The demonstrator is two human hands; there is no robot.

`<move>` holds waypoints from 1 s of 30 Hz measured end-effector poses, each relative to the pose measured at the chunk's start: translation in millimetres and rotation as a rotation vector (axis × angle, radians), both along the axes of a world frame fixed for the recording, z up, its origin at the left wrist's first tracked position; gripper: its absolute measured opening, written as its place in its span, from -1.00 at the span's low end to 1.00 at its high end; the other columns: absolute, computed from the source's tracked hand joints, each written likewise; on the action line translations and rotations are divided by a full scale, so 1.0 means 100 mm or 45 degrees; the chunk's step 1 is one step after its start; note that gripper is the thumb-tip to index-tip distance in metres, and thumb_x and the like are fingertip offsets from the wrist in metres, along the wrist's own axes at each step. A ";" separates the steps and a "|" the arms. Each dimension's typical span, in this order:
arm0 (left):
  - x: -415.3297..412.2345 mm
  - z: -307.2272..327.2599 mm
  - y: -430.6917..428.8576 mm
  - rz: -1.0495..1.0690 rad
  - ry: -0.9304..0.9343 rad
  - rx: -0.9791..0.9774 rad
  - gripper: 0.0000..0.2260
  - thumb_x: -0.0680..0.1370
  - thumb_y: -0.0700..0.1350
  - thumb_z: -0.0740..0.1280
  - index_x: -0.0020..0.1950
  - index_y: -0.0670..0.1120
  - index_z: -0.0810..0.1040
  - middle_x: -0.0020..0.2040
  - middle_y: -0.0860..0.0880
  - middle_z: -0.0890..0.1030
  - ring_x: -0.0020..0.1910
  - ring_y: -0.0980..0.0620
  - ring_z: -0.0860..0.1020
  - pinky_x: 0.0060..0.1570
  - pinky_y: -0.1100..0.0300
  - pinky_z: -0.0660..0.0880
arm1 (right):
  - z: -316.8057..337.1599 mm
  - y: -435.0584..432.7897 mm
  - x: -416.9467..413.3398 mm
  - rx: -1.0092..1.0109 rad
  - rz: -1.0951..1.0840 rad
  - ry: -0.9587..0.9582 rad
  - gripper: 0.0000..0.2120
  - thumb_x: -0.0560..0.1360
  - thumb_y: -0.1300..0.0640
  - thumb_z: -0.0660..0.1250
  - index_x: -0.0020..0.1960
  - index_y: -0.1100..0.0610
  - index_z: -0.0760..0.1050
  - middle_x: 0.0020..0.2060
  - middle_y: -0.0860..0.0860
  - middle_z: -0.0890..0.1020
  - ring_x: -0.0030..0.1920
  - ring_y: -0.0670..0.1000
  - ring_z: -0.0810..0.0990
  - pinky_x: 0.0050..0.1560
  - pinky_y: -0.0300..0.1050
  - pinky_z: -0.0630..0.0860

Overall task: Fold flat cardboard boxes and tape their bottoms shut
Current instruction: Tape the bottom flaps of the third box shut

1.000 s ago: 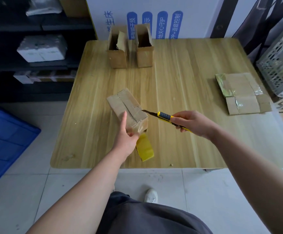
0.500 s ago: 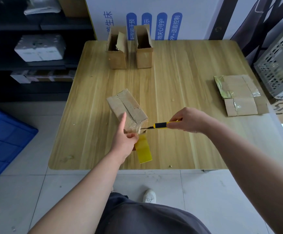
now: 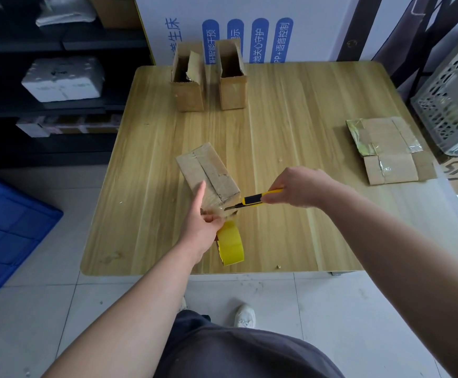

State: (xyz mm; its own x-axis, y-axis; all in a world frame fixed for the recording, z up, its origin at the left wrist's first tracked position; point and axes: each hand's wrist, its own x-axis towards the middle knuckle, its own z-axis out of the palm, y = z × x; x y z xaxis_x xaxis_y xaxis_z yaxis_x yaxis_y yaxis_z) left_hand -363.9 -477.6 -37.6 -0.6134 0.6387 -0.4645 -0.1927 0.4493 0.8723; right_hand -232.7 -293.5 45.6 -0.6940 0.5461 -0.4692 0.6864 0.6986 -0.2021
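Nearest, by the counter's (image 3: pixel 290 137) front edge, the yellow tape roll (image 3: pixel 231 248) is hanging just under the left hand (image 3: pixel 203 226). Its grip is part closed: the lower fingers are curling in on the tape by the roll, and the forefinger is lying straight against the side of the folded box (image 3: pixel 208 174). The box is standing bottom-up near the counter's middle front, with tape running over its seam. The right hand (image 3: pixel 296 188) is clamping its grip round the utility knife (image 3: pixel 252 199), with the blade tip meeting the tape at the box's near corner. Step in hand, by my reading: cutting the strip free. Next calls for a short slice with the tape taut, then pressing the loose end down. Farther right, flat boxes (image 3: pixel 386 150) are waiting. At the far edge, two finished boxes (image 3: pixel 189 88) are standing upright.
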 end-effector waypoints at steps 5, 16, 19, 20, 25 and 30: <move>-0.06 0.03 -0.03 -0.153 0.113 -0.054 -0.11 0.50 -0.36 0.39 0.49 0.41 0.04 -0.06 -0.06 0.54 -0.12 0.10 0.53 0.00 0.23 0.54 | -0.11 0.03 0.11 0.245 0.151 -0.247 -0.53 0.48 -0.33 0.24 -0.21 0.08 0.53 -0.36 -0.07 0.52 -0.37 -0.04 0.45 -0.27 -0.15 0.36; -0.12 0.14 -0.10 -0.349 0.207 -0.130 -0.06 0.48 -0.36 0.37 0.47 0.46 -0.03 0.03 0.02 0.50 -0.18 0.14 0.54 -0.25 0.38 0.48 | -1.37 -0.19 0.38 -0.096 -0.654 0.083 -0.81 0.58 0.07 0.16 0.13 0.15 0.38 -0.07 0.12 0.47 -0.18 0.14 0.49 -0.31 -0.07 0.39; -0.16 0.19 -0.13 -0.390 0.179 -0.157 -0.09 0.49 -0.30 0.39 0.44 0.51 -0.02 -0.14 -0.05 0.53 -0.15 0.05 0.53 -0.11 0.24 0.52 | -1.49 -0.24 0.29 -0.058 -0.661 0.167 -0.71 0.59 0.10 0.14 0.28 0.15 0.38 0.13 0.16 0.40 0.13 0.22 0.47 0.01 0.04 0.47; -0.18 0.20 -0.14 -0.400 0.175 -0.159 -0.10 0.49 -0.28 0.39 0.42 0.53 -0.01 -0.16 -0.08 0.52 -0.15 0.03 0.53 -0.03 0.17 0.53 | -1.44 -0.25 0.24 -0.073 -0.638 0.321 -0.63 0.60 0.04 0.15 0.37 0.13 0.35 0.28 0.15 0.38 0.28 0.21 0.41 0.20 0.07 0.43; -0.28 0.20 -0.12 -0.419 0.188 -0.166 -0.17 0.51 -0.26 0.36 0.42 0.52 0.06 -0.11 -0.10 0.55 -0.18 -0.03 0.49 -0.04 0.09 0.49 | -0.96 -0.35 -0.19 -0.260 -0.126 0.890 -0.25 0.45 -0.32 0.26 0.54 -0.10 0.14 0.55 -0.04 0.12 0.52 -0.02 0.09 0.46 -0.04 0.05; -0.40 0.20 -0.14 -0.419 0.161 -0.127 -0.27 0.54 -0.26 0.31 0.42 0.48 0.15 -0.23 -0.15 0.53 -0.27 -0.01 0.44 -0.10 0.17 0.48 | -1.00 -0.24 -0.41 -0.060 0.106 0.850 -0.19 0.37 -0.40 0.25 0.52 -0.08 0.20 0.49 0.00 0.31 0.47 0.00 0.28 0.49 0.04 0.15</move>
